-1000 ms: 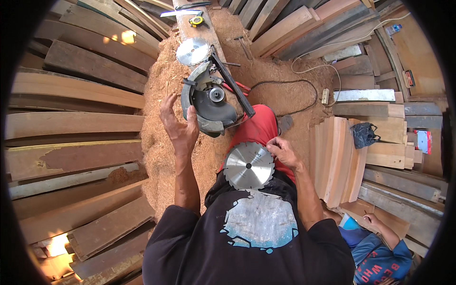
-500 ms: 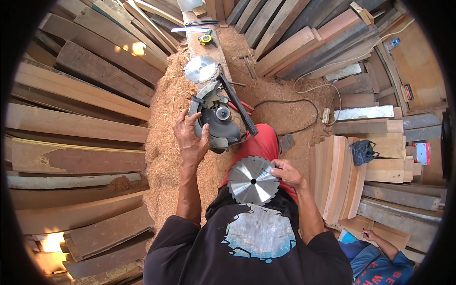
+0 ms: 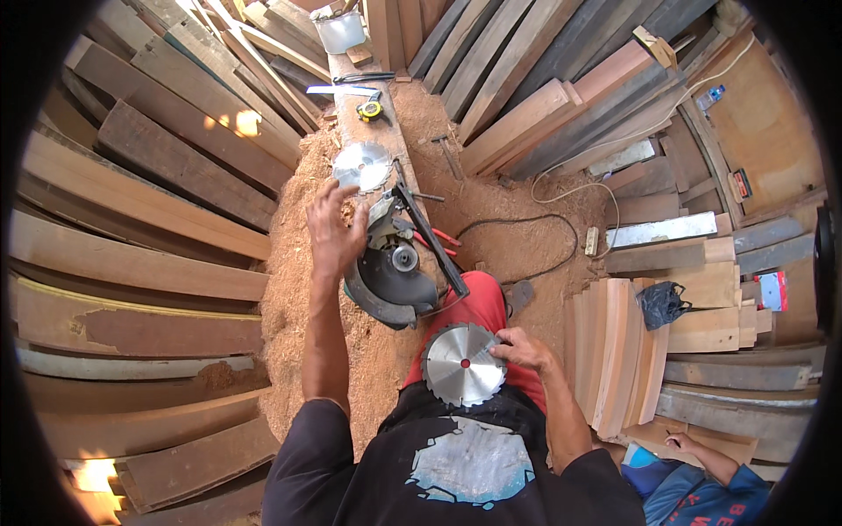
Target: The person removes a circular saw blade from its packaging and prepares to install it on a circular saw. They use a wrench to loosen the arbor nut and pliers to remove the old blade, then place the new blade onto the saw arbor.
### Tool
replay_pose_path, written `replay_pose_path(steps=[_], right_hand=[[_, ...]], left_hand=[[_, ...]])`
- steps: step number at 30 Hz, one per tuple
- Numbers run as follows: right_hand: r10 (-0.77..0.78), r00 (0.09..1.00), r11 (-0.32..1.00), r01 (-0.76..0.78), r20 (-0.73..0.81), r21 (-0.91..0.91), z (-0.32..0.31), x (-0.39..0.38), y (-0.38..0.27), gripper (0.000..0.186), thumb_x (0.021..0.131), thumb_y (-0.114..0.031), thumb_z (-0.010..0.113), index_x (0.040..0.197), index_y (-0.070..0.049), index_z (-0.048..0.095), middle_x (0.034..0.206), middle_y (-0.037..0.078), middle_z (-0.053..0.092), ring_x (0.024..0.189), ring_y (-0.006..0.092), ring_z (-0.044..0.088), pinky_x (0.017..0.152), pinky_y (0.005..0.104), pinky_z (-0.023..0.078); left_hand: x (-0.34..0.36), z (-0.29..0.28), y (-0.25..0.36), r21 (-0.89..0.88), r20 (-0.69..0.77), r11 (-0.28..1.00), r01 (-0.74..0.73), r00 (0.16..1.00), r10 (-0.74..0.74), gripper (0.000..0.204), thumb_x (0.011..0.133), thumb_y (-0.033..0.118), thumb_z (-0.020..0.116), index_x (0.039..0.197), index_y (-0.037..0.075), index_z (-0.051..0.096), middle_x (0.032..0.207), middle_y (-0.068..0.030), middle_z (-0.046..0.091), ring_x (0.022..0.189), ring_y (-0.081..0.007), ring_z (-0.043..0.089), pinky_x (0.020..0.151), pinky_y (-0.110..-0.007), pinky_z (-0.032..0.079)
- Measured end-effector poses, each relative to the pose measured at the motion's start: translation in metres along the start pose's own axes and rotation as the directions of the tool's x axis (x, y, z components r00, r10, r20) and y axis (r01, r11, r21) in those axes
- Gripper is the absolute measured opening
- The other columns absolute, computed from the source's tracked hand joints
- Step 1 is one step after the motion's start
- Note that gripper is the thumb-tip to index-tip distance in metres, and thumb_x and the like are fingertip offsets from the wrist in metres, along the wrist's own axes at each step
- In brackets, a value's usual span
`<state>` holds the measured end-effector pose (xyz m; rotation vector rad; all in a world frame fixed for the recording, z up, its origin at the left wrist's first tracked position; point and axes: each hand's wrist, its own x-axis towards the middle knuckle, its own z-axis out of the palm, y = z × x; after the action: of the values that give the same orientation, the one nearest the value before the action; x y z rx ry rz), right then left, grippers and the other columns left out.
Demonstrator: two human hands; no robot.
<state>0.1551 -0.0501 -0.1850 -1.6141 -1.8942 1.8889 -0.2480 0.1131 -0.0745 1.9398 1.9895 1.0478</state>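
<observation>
My right hand (image 3: 528, 349) pinches the edge of a round, toothed saw blade (image 3: 449, 379) with a small centre hole, held flat-on over my lap. My left hand (image 3: 333, 230) is raised, fingers apart and holding nothing. Its fingertips overlap the near edge of a second saw blade (image 3: 361, 158), which lies on a plank (image 3: 390, 118); whether they touch it I cannot tell. Beside that hand a circular saw (image 3: 395, 272) rests with its guard and bare arbor facing up, no blade showing on it.
Farther along the plank lie a yellow-black tape measure (image 3: 371, 110), a ruler (image 3: 338, 89) and a white container (image 3: 340, 33). A hammer (image 3: 447, 156) and a power cord (image 3: 535, 219) lie on sawdust. Boards stand all around. A co-worker (image 3: 702, 482) sits at the lower right.
My left hand has moved from beside the saw's guard up toward the blade on the plank. The held blade stays in my right hand, turned slightly. The whole view has shifted a little.
</observation>
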Motion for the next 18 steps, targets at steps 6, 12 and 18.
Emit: replay_pose_path(steps=[6,12,18], right_hand=[[0.107,0.986,0.985,-0.122,-0.125,-0.124,-0.036,-0.002,-0.046,0.046,0.094,-0.04,0.066,0.1,0.005,0.073,0.089,0.019,0.073,0.085,0.0283,0.07,0.077,0.0435,0.054],[0.01,0.924,0.992,-0.056,-0.383,-0.111,-0.05,0.02,-0.038,0.037,0.094,-0.03,0.063,0.098,0.007,0.069,0.081,0.022,0.071,0.075,0.0318,0.071,0.074,0.0454,0.055],[0.055,0.908,0.996,-0.077,-0.416,-0.037,-0.056,0.022,-0.058,0.034,0.093,-0.025,0.063,0.102,0.007,0.068,0.084,0.024,0.072,0.078,0.0357,0.073,0.074,0.0438,0.056]], left_hand=[[0.093,0.039,-0.048,-0.068,0.368,0.941,0.331,0.885,-0.285,0.038,0.097,0.034,0.066,0.12,0.004,0.073,0.112,-0.0208,0.076,0.096,-0.0277,0.075,0.085,-0.043,0.058],[0.135,0.136,-0.084,0.115,0.647,0.886,0.449,0.643,-0.41,0.042,0.098,0.041,0.064,0.094,0.0,0.076,0.078,-0.01,0.076,0.067,-0.0163,0.071,0.067,-0.033,0.058],[0.134,0.182,-0.093,0.169,0.659,0.886,0.432,0.619,-0.427,0.054,0.093,0.048,0.069,0.073,-0.002,0.074,0.067,-0.0098,0.073,0.057,-0.0173,0.069,0.06,-0.035,0.059]])
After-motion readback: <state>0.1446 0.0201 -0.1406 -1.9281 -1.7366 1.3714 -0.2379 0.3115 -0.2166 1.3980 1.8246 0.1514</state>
